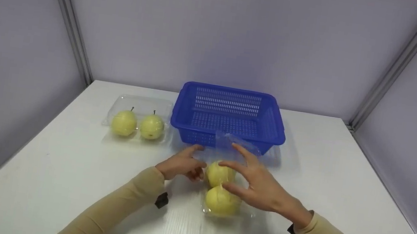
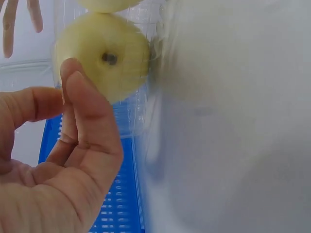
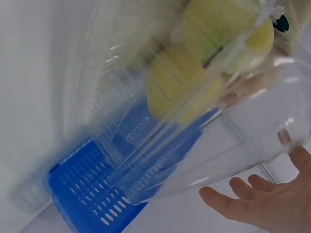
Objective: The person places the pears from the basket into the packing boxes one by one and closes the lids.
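Observation:
Two round, pale yellow pears (image 1: pixel 221 201) sit one behind the other in a clear plastic clamshell box (image 1: pixel 208 213) in the front middle of the table. Its transparent lid (image 3: pixel 194 167) stands raised at an angle in the right wrist view. My left hand (image 1: pixel 182 163) is at the box's left side, fingers bent beside the rear pear (image 2: pixel 104 46), with nothing visibly held. Over the box's right side, my right hand (image 1: pixel 264 184) spreads its fingers. In the right wrist view one fingertip (image 3: pixel 297 154) meets or nearly meets the lid's edge.
A blue perforated plastic basket (image 1: pixel 225 142) stands just behind the box. To its left, a second clear clamshell box (image 1: pixel 145 103) holds two more pears (image 1: pixel 124 123) with stems. Pale panels (image 1: pixel 228 34) wall in the white table (image 1: pixel 61 178).

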`<state>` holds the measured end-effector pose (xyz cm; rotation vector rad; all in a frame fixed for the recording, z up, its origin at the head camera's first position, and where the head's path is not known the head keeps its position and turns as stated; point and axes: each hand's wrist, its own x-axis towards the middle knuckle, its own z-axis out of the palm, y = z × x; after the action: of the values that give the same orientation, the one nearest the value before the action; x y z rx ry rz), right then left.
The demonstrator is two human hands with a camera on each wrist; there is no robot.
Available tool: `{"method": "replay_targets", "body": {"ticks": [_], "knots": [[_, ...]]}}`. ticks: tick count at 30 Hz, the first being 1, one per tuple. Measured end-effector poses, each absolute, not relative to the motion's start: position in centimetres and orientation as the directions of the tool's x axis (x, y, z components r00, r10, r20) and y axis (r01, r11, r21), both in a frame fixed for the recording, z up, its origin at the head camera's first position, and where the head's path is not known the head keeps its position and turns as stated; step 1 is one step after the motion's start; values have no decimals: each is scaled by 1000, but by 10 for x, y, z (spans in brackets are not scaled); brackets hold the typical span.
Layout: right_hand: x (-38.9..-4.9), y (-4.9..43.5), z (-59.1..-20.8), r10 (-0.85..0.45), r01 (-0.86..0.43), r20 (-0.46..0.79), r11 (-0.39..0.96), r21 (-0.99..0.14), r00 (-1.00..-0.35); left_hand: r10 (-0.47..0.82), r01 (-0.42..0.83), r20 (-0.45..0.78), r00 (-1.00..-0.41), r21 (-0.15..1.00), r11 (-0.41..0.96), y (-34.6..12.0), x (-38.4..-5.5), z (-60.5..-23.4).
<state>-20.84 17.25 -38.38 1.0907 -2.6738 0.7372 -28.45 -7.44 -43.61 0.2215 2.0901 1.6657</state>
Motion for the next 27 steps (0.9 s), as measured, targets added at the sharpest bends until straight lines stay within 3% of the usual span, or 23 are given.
{"method": "replay_targets", "body": {"ticks": [10,16,27], "knots": [[-203,163,-400,-722,-749,199,638,-178,-663,409,-92,-198,-891,960,264,-75,-295,-436],[-201,163,-406,-791,-805,162,591,-52,-591,362,-6,-126,-924,950,314,-68,-302,-437],[-205,165,-407,-850,-858,117,508,-78,-514,331,83,-47,-943,926,369,-66,-314,-434]]}}
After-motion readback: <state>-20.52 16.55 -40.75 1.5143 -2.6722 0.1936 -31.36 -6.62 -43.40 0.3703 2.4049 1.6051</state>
